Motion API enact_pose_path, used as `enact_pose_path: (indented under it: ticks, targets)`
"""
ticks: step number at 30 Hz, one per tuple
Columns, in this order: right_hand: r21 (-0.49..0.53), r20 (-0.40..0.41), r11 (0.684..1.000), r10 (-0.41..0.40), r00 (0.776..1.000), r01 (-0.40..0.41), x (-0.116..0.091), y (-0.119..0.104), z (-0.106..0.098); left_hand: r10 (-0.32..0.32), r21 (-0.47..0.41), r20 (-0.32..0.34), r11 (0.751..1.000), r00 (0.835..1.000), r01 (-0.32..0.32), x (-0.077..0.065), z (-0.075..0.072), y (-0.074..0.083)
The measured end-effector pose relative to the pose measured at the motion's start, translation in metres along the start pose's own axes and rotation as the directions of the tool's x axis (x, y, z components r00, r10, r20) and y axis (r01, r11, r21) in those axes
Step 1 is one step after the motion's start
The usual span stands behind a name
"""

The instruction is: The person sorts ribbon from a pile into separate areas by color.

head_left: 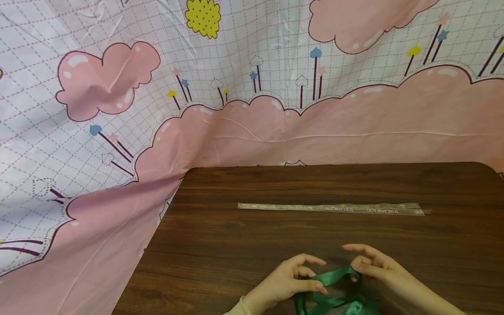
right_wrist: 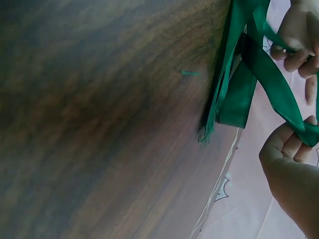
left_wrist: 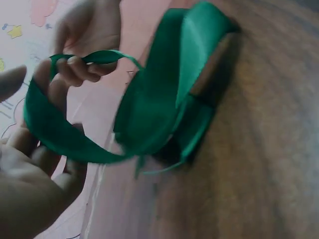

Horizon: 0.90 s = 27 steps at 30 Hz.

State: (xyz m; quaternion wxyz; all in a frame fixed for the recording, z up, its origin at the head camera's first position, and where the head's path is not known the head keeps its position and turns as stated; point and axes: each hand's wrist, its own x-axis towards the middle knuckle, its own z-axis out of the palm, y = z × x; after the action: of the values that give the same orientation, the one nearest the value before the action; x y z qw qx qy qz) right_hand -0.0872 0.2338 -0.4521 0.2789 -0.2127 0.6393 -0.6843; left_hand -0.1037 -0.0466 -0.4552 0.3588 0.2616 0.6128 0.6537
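Both hands hold a green satin ribbon (head_left: 331, 277) low over the near part of the table in the head view. My left hand (head_left: 284, 279) grips one stretch between thumb and fingers, with the index finger reaching out. Opposite it, my right hand (head_left: 379, 267) pinches the ribbon between thumb and fingertips, its index finger raised. Between the hands the ribbon forms a loop. More green ribbon (left_wrist: 149, 114) hangs in folds onto the wood in the left wrist view. Frayed ends (right_wrist: 207, 134) show in the right wrist view.
A sheer ribbon strip (head_left: 330, 208) with white lettering lies across the dark wooden table (head_left: 212, 249), beyond the hands. A tiny green thread (right_wrist: 190, 73) lies on the wood. Behind the table hangs a pink and white patterned cloth (head_left: 252, 122).
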Motion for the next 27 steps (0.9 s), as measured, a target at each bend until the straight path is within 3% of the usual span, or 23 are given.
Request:
enact_pose_path:
  ticks: [3, 10, 18, 27]
  targets:
    - [-0.013, -0.01, 0.999, 0.04, 0.999, -0.041, -0.004, -0.001, -0.003, 0.005, -0.058, -0.003, 0.998, 1.0, -0.005, -0.004, -0.003, 0.007]
    - [0.112, 0.103, 0.987, -0.129, 0.986, 0.117, -0.008, -0.002, -0.003, 0.01, -0.04, -0.067, 0.999, 0.998, -0.012, -0.013, -0.013, 0.019]
    - [0.13, 0.128, 0.98, -0.165, 0.978, 0.148, -0.016, -0.005, -0.01, 0.055, 0.002, -0.142, 0.998, 0.988, -0.055, -0.024, -0.028, 0.029]
    - [0.146, 0.138, 0.981, -0.152, 0.979, 0.131, -0.03, -0.011, -0.025, 0.138, -0.01, -0.15, 0.99, 0.979, -0.141, -0.042, -0.046, 0.035]
